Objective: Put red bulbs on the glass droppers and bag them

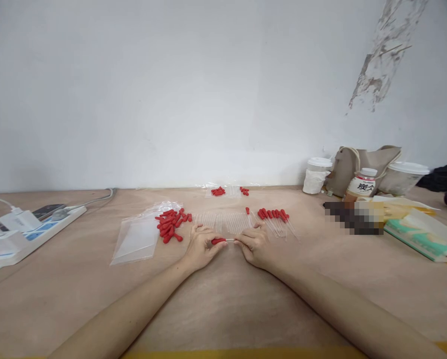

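From here, I'd line up the red bulb [219,241], pinched in the closed grip of the left hand [203,246], squarely with the clear tube [229,240] the right hand [253,244] pinches.

two hands [201,247] — one red bulb [219,241] and one tube [230,240] held — from there, one power strip [40,232] at nine o'clock; two lidded cups [316,178], one bottle [361,187], one bag [343,172] at two; heaped bulbs [167,227] uncountable.

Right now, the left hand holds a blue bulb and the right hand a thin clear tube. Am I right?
Not quite: the bulb in the left hand is red, as the head view shows. The right hand does hold a thin clear tube.
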`<move>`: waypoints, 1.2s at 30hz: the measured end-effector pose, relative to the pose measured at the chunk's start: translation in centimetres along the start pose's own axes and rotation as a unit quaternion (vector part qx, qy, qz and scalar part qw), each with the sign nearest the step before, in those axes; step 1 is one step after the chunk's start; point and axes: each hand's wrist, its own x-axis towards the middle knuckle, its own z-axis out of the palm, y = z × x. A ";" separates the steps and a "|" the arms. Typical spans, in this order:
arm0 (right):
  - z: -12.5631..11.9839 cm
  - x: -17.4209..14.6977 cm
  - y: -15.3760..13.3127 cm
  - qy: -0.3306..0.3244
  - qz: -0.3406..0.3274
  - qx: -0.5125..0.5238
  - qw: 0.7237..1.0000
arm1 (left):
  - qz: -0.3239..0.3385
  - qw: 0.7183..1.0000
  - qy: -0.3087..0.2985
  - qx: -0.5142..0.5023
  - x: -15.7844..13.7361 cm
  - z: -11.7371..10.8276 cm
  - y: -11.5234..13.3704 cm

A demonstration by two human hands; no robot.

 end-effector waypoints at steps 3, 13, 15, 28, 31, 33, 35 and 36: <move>0.0 0.1 0.1 -0.003 0.010 0.018 1.000 | -0.007 1.000 0.002 -0.010 0.1 0.0 -0.1; -1.4 0.9 1.0 -0.062 -0.006 -0.074 0.995 | -0.044 0.998 -0.029 -0.016 -0.2 -0.1 -1.3; -1.9 1.0 2.4 -0.038 0.088 -0.096 0.991 | -0.061 0.998 -0.012 -0.015 -0.5 -0.1 -1.7; -2.8 0.0 9.1 -0.131 0.476 -0.154 0.856 | -0.038 0.997 -0.066 -0.005 -0.7 -0.3 -1.3; -2.6 0.0 8.6 -0.127 0.455 -0.188 0.861 | -0.036 0.997 -0.071 -0.007 -0.6 -0.2 -1.5; -2.4 0.1 8.0 -0.114 0.419 -0.205 0.877 | -0.036 0.997 -0.073 -0.007 -0.6 -0.2 -1.6; -2.0 0.3 7.3 -0.100 0.374 -0.202 0.900 | -0.037 0.996 -0.076 -0.007 -0.6 -0.2 -1.6; -1.7 0.4 6.9 -0.097 0.355 -0.197 0.909 | -0.037 0.996 -0.078 -0.006 -0.6 -0.3 -1.5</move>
